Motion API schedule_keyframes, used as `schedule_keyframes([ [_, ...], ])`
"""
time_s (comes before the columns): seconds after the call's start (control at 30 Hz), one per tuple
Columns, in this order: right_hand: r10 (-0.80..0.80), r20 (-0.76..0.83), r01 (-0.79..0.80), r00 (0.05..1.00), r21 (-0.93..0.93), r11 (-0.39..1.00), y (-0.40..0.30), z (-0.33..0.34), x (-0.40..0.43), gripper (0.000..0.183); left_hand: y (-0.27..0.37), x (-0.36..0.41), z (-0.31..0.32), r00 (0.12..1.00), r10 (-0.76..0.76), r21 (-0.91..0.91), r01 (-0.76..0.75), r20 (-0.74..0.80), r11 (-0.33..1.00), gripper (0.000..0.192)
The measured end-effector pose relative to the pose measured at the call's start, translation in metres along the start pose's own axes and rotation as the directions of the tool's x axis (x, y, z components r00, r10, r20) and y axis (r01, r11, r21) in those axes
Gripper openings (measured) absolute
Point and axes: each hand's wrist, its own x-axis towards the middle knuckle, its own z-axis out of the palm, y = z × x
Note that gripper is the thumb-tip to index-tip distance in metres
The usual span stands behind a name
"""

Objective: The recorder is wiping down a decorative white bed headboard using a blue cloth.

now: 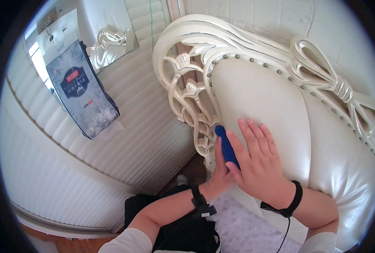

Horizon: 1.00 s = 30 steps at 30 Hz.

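A dark blue cloth (228, 148) lies against the left edge of the padded headboard (263, 91), beside its carved openwork. My left hand (222, 174) holds this cloth, one finger stretched up along its left side; the other fingers are largely hidden. My right hand (260, 161) rests on the cream leather-like padding with its fingers apart. Its index finger runs along the cloth's right side, and its thumb reaches across the cloth's lower end next to the left hand.
Carved cream scrollwork (190, 85) and a carved bow (336, 82) frame the studded padding. On the left, a tissue paper pack (80, 88) hangs by a mirror (111, 31) on a slatted panel (143, 110). A floral sheet (238, 221) lies below my hands. A cable (284, 235) trails from the right wristband.
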Motion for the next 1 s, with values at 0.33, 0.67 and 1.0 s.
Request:
schedule_keyframes([
  [0.33, 0.018, -0.076, -0.012, 0.997, 0.082, 0.997, 0.001, -0.003, -0.001, 0.066, 0.002, 0.084, -0.028, 0.985, -0.170, -0.564, 0.153, 0.024, 0.812, 0.082],
  [0.67, 0.015, -0.137, 0.001, 0.991, 0.117, 0.993, 0.001, -0.004, -0.005, 0.068, 0.017, 0.064, -0.030, 0.999, 0.033, -0.385, -0.026, 0.011, 0.923, 0.092],
  [1.0, 0.015, -0.180, 0.007, 0.983, 0.120, 0.993, 0.004, -0.002, -0.007, 0.071, 0.015, 0.081, -0.031, 0.996, 0.062, -0.173, -0.072, -0.058, 0.982, 0.092],
])
